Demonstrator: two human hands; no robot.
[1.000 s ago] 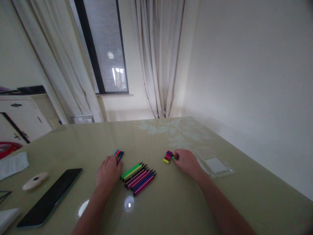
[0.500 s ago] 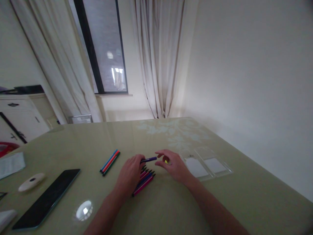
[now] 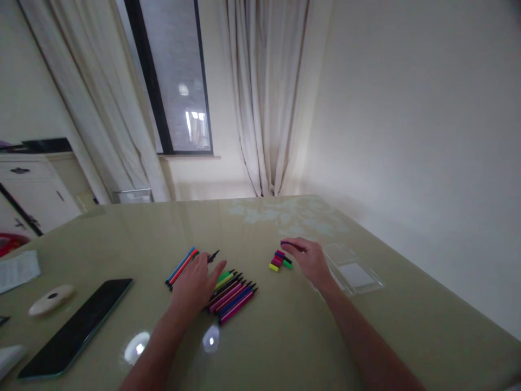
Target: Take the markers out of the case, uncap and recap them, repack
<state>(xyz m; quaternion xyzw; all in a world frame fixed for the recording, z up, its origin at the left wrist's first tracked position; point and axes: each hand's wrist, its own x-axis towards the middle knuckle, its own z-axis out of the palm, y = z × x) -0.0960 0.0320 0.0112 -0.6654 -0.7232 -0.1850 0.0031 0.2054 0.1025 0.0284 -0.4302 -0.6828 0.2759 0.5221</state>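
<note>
My left hand is closed round an uncapped marker whose dark tip sticks out past the fingers; most of its barrel is hidden. Just right of that hand lies a row of uncapped markers in pink, blue, black, yellow and green, tips pointing away to the right. Capped blue, red and green markers lie on its left, partly covered by the hand. My right hand pinches a small dark purple marker cap. Below its fingertips sits a small pile of loose caps in pink, yellow, green and dark colours.
Clear plastic cases with white inserts lie right of my right hand, partly behind it. A black tablet-like slab, a white oval object and a paper sheet are on the left of the glossy table. A wall borders the right side.
The purple cap has come off the marker and is in my right hand, which has moved slightly right and away. My left hand has moved left with the uncapped marker, uncovering the row.
</note>
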